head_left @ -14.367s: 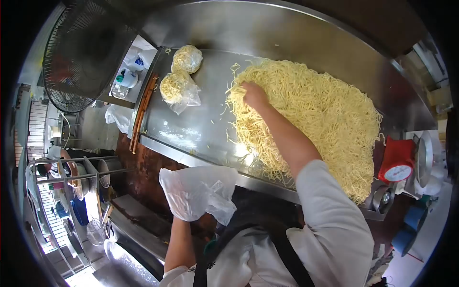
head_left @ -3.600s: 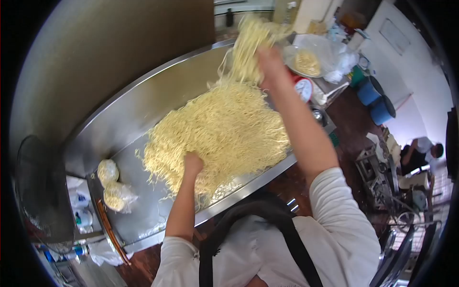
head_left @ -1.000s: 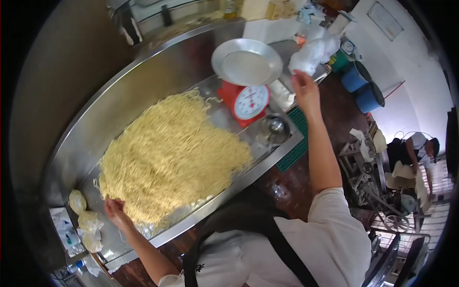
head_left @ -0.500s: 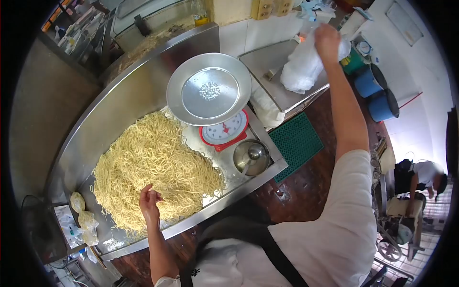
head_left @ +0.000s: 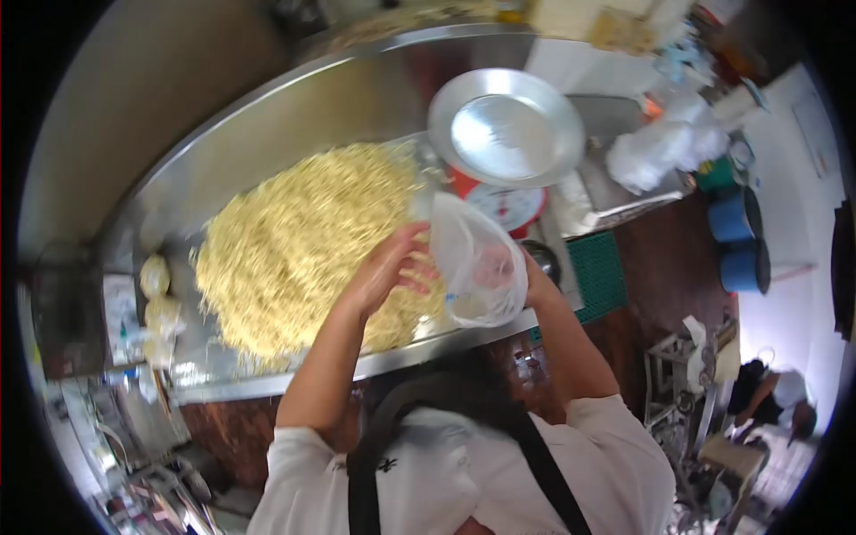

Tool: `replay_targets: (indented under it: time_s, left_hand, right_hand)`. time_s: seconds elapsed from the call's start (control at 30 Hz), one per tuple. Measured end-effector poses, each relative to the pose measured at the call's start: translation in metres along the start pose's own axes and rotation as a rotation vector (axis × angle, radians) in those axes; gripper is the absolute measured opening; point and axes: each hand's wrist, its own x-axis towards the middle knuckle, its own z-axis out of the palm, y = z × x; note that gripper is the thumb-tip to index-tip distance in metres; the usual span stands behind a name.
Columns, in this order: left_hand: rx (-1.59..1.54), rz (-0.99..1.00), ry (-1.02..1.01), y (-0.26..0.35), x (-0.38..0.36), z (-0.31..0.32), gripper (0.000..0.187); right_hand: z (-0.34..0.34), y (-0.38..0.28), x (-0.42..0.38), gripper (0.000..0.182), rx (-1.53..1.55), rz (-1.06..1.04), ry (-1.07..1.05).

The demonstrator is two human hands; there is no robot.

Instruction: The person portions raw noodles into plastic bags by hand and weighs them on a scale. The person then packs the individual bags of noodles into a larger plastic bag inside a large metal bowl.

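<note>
A clear plastic bag [head_left: 464, 232] hangs in front of me over the near edge of the steel counter. My right hand [head_left: 537, 283] grips it from the right side, with its fingers partly behind the film. To the bag's left, my left hand [head_left: 392, 267] is open, fingers spread and nothing in them. Below that hand lies a large heap of yellow noodles [head_left: 285, 259]. A red dial scale [head_left: 506, 207] carrying a wide metal pan [head_left: 508, 138] stands just beyond the bag. Partly hidden by the bag and my right hand is a metal bowl [head_left: 542, 259].
White plastic bags [head_left: 660, 152] are bunched on a side tray at the right. A green mat [head_left: 597, 272] covers part of the floor, with blue bins [head_left: 738, 241] farther right. Another person [head_left: 776, 397] bends at the lower right. Bagged noodles [head_left: 160, 316] lie at the counter's left end.
My right hand has come back from the pile of bags to the counter with a clear plastic bag. My left hand has risen from the noodles towards it. The view has shifted.
</note>
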Motion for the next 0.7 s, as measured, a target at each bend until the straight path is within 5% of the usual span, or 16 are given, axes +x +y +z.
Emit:
replay_targets:
  time_s: [0.1, 0.2, 0.27, 0.37, 0.43, 0.53, 0.67, 0.7]
  left_hand:
    - [0.149, 0.093, 0.008, 0.0, -0.047, -0.049, 0.063]
    - [0.14, 0.378, 0.183, -0.022, -0.118, -0.107, 0.069]
    - [0.217, 0.385, 0.248, -0.038, -0.17, -0.147, 0.073]
    - [0.208, 0.287, 0.546, -0.09, -0.227, -0.227, 0.04]
    - [-0.235, 0.283, 0.703, -0.115, -0.277, -0.319, 0.022]
    - [-0.3, 0.379, 1.016, -0.107, -0.356, -0.378, 0.023]
    - [0.228, 0.328, 1.018, -0.115, -0.383, -0.401, 0.023]
    - [0.105, 0.314, 1.076, -0.128, -0.388, -0.421, 0.021]
  right_hand:
    - [0.085, 0.003, 0.017, 0.03, -0.282, -0.035, -0.112]
    - [0.186, 0.009, 0.049, 0.027, -0.81, -0.424, 0.063]
    - [0.26, 0.021, 0.062, 0.028, -0.791, -0.331, -0.013]
    - [0.376, 0.068, 0.087, 0.027, -0.661, -0.431, -0.149]
    - [0.44, 0.111, 0.11, 0.027, -0.727, -0.567, -0.3]
    - [0.537, 0.13, 0.141, 0.028, -0.657, -0.374, -0.427]
    - [0.632, 0.153, 0.163, 0.033, -0.566, -0.381, -0.578]
    - [0.645, 0.159, 0.166, 0.037, -0.568, -0.429, -0.606]
